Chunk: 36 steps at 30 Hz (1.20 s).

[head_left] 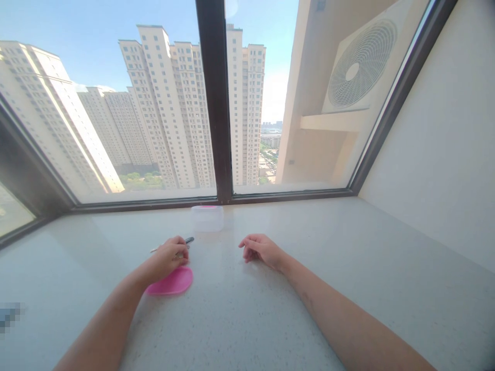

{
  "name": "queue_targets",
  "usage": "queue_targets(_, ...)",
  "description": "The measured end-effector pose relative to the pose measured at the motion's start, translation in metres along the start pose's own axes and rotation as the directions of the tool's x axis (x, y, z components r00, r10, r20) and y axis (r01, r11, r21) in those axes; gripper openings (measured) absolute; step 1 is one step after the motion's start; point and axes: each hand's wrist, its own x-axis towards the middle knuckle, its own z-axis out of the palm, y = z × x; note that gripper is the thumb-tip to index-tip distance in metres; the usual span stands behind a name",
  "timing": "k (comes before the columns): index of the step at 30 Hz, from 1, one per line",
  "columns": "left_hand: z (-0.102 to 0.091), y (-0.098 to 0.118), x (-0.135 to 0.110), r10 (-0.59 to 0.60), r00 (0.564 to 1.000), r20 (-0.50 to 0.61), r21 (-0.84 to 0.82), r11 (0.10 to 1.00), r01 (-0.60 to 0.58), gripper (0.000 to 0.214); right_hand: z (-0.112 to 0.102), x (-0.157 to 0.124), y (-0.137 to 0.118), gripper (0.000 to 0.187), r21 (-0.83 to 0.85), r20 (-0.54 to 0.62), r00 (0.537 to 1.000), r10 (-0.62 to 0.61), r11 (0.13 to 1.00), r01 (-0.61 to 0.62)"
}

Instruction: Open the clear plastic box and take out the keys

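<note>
My left hand [176,253] is over the windowsill with its fingers curled together. Behind those fingers lies a slim tool with a dark end [189,240]; a thin pale tip shows on the hand's other side. Most of the tool is hidden, and what the fingers grip is too small to make out. Just below this hand a pink oval lid [174,283] rests flat, partly covered by my wrist. To the right, my right hand [261,248] hovers at or just above the sill, fingers loosely bent and somewhat apart, with nothing visible in them.
A clear plastic container [208,220] with some pink at its top stands against the window frame [224,195]. The pale speckled sill [240,319] runs up to the glass. A white wall [444,154] bounds the right side. A blurred patch [8,315] sits at the left edge.
</note>
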Motion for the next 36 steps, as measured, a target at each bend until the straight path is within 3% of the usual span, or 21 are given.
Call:
queue_targets(5, -0.003, 0.005, 0.001, 0.022, 0.998, -0.066, 0.035, 0.999, -0.02, 0.013, -0.002, -0.001, 0.001, 0.036, -0.012, 0.017, 1.0, -0.008, 1.0, 0.009)
queue_targets(11, -0.01, 0.001, -0.002, -0.169, 0.954, -0.247, -0.092, 0.984, 0.15, 0.016, -0.001, -0.004, -0.002, 0.035, -0.049, 0.01, 1.0, -0.001, 0.999, 0.001)
queue_targets(18, -0.013, -0.015, -0.002, -0.224, 0.9, -0.375, -0.073, 0.975, 0.212, 0.016, 0.001, -0.003, -0.001, 0.037, -0.062, 0.007, 1.0, -0.009, 0.998, 0.01)
queue_targets(22, -0.013, -0.02, -0.001, -0.29, 0.877, -0.384, -0.115, 0.957, 0.266, 0.022, 0.0, -0.001, 0.002, 0.036, -0.067, 0.015, 1.0, -0.019, 0.998, 0.02)
queue_targets(27, -0.013, -0.021, 0.0, -0.311, 0.892, -0.329, -0.125, 0.95, 0.286, 0.024, -0.002, 0.001, 0.004, 0.036, -0.072, 0.009, 1.0, -0.015, 0.997, 0.016)
queue_targets(36, -0.01, -0.023, 0.001, -0.319, 0.887, -0.333, -0.122, 0.948, 0.295, 0.026, 0.002, -0.002, -0.001, 0.036, -0.12, 0.005, 1.0, -0.028, 0.992, 0.028)
